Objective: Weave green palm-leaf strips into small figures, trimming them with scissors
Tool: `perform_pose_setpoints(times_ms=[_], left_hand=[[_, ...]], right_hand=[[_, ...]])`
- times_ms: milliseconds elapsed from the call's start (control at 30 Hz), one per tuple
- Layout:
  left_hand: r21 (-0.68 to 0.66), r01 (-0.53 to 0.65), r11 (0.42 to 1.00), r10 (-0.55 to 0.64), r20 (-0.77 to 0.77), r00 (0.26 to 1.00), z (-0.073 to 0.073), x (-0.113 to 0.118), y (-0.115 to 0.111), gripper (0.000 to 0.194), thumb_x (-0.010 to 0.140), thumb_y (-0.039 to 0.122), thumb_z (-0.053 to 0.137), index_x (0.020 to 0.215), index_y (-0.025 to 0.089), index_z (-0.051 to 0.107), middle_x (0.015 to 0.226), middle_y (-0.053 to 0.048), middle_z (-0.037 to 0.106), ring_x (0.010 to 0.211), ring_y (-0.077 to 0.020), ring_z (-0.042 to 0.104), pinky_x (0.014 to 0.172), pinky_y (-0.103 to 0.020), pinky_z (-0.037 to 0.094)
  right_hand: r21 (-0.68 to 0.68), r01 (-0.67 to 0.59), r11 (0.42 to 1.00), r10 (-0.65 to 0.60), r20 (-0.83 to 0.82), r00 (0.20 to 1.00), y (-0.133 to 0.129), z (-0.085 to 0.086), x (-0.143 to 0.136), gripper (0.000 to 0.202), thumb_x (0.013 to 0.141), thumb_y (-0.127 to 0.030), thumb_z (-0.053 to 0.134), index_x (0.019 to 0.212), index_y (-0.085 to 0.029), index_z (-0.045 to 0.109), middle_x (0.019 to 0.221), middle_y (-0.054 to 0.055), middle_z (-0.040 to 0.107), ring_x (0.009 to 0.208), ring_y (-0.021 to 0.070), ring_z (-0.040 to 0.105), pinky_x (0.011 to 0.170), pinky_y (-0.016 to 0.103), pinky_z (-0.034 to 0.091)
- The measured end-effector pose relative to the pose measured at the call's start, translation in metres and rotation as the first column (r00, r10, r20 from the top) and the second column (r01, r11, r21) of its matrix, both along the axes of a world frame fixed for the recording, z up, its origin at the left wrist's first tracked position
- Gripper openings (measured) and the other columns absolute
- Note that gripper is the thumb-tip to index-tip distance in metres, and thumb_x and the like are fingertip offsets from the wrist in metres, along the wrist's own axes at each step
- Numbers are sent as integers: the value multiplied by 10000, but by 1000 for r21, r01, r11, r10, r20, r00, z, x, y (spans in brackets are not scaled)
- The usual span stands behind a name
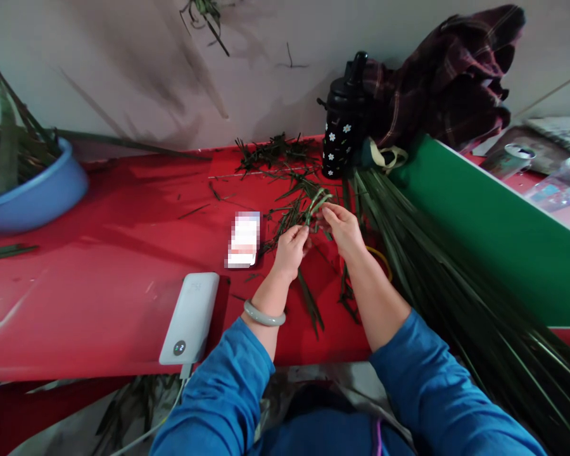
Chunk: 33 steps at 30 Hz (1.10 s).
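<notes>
Above the red table my left hand (292,250) pinches the lower part of a small piece of folded green leaf strips (317,201). The fingers of my right hand (342,227) are closed on the upper right side of the same leaf piece. Loops of pale green strip stick up between the two hands. Part of the piece is hidden behind my fingers. Scraps of cut leaf (289,215) lie on the table just behind my hands, and longer leaf ends (310,301) lie below them.
A lit phone (244,239) and a white power bank (190,318) with a cable lie left. A blue basin (61,190) of leaves stands far left. Behind are a black flowered tumbler (339,126) and plaid cloth (446,76). Long leaves (437,297) run along a green panel (484,240) right.
</notes>
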State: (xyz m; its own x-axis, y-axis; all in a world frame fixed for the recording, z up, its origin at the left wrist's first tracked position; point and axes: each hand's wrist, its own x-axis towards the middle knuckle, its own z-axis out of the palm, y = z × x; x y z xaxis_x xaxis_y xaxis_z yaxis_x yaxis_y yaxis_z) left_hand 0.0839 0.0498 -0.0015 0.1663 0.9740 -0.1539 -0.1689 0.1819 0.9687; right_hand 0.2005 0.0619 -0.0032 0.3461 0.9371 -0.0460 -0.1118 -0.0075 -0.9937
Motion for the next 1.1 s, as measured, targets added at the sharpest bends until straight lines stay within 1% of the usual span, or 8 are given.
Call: perform_pose_setpoints(times_ms=[100, 167, 267, 333, 533, 733, 967, 1100], left_hand=[[-17, -68, 998, 67, -11, 998, -2, -5, 7, 170, 696, 311, 548, 691, 143, 574, 450, 52, 424, 395, -33, 341, 362, -159, 198], [-6, -86, 996, 85, -20, 996, -3, -8, 10, 160, 698, 295, 545, 695, 140, 582, 445, 51, 428, 384, -29, 333, 360, -160, 194], [11, -106, 994, 106, -31, 994, -4, -10, 13, 158, 700, 287, 545, 683, 135, 583, 432, 52, 425, 370, -22, 319, 359, -161, 193], [9, -116, 993, 116, -33, 993, -4, -11, 14, 157, 698, 287, 550, 678, 135, 583, 428, 51, 425, 372, -21, 327, 362, -159, 196], [10, -89, 996, 89, -53, 995, -3, -10, 12, 173, 684, 312, 572, 670, 141, 591, 430, 47, 435, 371, -25, 339, 354, -164, 187], [5, -66, 998, 66, -44, 997, -6, -9, 13, 186, 686, 322, 572, 652, 139, 581, 419, 47, 419, 382, -28, 342, 360, -159, 184], [11, -105, 994, 105, -7, 994, -4, -10, 12, 201, 705, 338, 545, 657, 146, 582, 426, 44, 425, 372, -31, 331, 361, -175, 186], [21, -113, 993, 113, 8, 994, -2, -11, 12, 185, 705, 315, 535, 647, 144, 576, 433, 40, 435, 377, -32, 339, 365, -177, 189]], right_hand=[[-42, -43, 998, 56, 419, 906, -2, -1, 3, 206, 722, -297, 500, 839, -178, 621, 788, 40, 639, 691, 135, 571, 673, 280, 435], [-148, -120, 982, 189, 691, 698, -5, -2, 1, 183, 725, -266, 509, 824, -187, 641, 844, 62, 653, 767, 174, 584, 716, 309, 432], [-327, -135, 935, 353, 846, 400, -9, -3, -7, 198, 735, -296, 512, 855, -217, 650, 929, 87, 650, 812, 231, 594, 696, 348, 435], [-383, -107, 917, 397, 862, 316, -10, -4, -10, 212, 757, -296, 480, 862, -226, 650, 925, 94, 652, 819, 251, 600, 683, 361, 442], [-118, -96, 988, 145, 916, 373, 0, -9, -6, 353, 803, -184, 373, 1092, -200, 576, 1220, 78, 521, 1086, 241, 497, 852, 361, 437], [-187, -231, 955, 252, 921, 296, 11, -22, -10, 350, 769, -137, 425, 1065, -190, 604, 1292, 61, 467, 1276, 292, 278, 988, 481, 312], [40, -15, 999, -17, 695, 719, 8, -14, 6, 290, 776, -151, 395, 933, -145, 639, 950, 74, 645, 895, 176, 583, 841, 315, 437], [68, 100, 993, -120, 655, 746, 3, -6, 20, 296, 759, -169, 444, 1000, -127, 610, 964, 90, 626, 855, 175, 588, 803, 316, 451]])
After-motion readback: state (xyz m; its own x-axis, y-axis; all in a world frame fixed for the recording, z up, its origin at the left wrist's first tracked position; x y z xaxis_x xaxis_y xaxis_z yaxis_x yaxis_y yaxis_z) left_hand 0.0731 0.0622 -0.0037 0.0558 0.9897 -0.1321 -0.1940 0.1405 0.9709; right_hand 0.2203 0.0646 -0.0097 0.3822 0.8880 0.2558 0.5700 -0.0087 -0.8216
